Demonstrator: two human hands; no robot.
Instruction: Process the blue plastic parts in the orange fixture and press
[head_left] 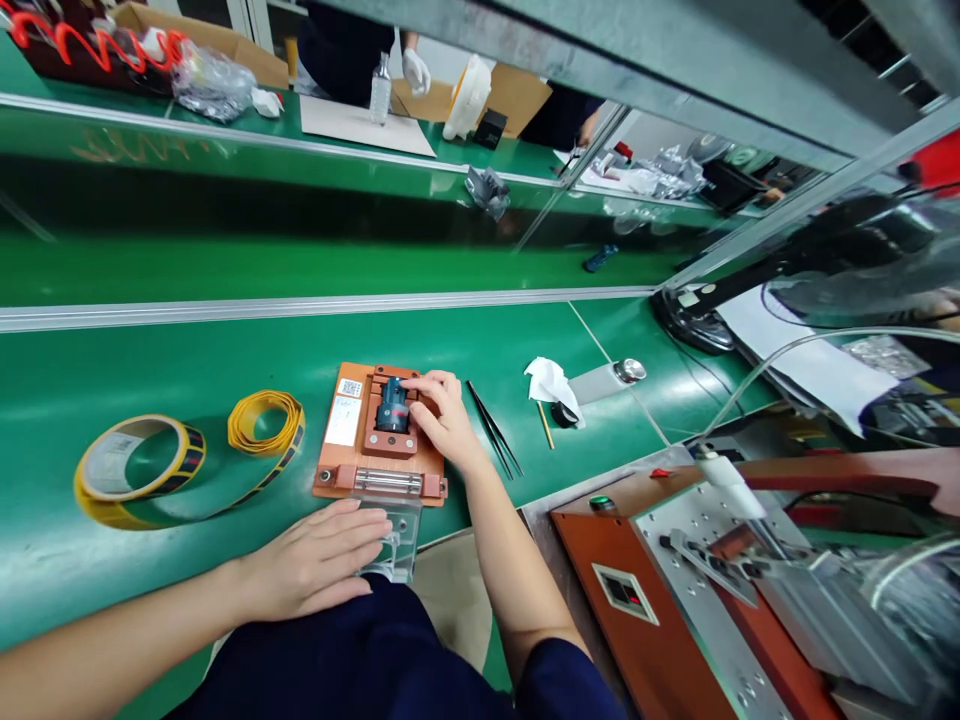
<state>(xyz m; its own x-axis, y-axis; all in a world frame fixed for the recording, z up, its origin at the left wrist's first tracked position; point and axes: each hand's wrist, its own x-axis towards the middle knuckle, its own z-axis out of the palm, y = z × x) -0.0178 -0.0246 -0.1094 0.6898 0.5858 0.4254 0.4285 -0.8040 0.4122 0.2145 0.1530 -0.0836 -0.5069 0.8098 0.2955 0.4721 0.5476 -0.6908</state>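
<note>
A dark blue cylindrical part [392,407] lies in the raised brown nest of an orange-brown fixture [431,462]. My right hand [448,425] reaches in from the right, with thumb and forefinger at the part's right side. Below the fixture, its clear hinged cover [405,545] is swung down toward my body. My left hand [322,555] rests flat, fingers stretched together, over the cover's left side; nothing shows in its grasp. White labels [343,420] are stuck on the fixture's left side.
Left lie a yellow-edged label roll [139,470] and a yellow coil [262,422]. Right are black tweezers [495,430], a small stick [545,425], a white cloth [553,385] and a metal-capped bottle [604,382]. A brown-sided machine [615,540] stands nearer right. Co-workers are behind a green partition [300,250].
</note>
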